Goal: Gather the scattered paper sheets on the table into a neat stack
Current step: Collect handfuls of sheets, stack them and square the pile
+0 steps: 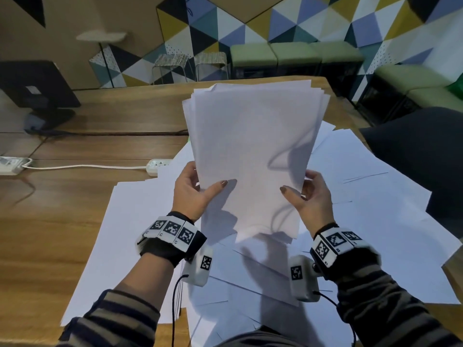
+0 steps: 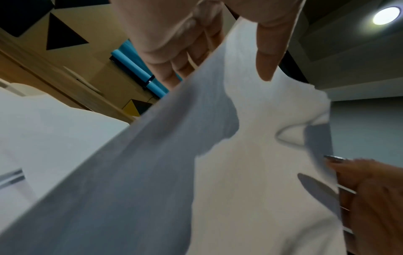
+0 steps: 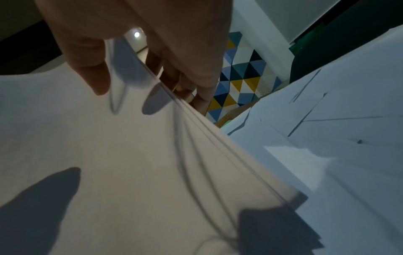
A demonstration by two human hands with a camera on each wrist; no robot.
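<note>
Above table point(image 1: 75, 116): both hands grip paper stack point(image 1: 255, 146).

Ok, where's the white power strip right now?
In the head view, the white power strip lies on the wooden table left of the left hand, its right end touching the loose sheets.

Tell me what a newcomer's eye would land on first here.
First, the bundle of white sheets held upright at centre, the left hand and right hand gripping its side edges, top edges uneven. Next, the loose sheets spread over the wooden table beneath.
</note>
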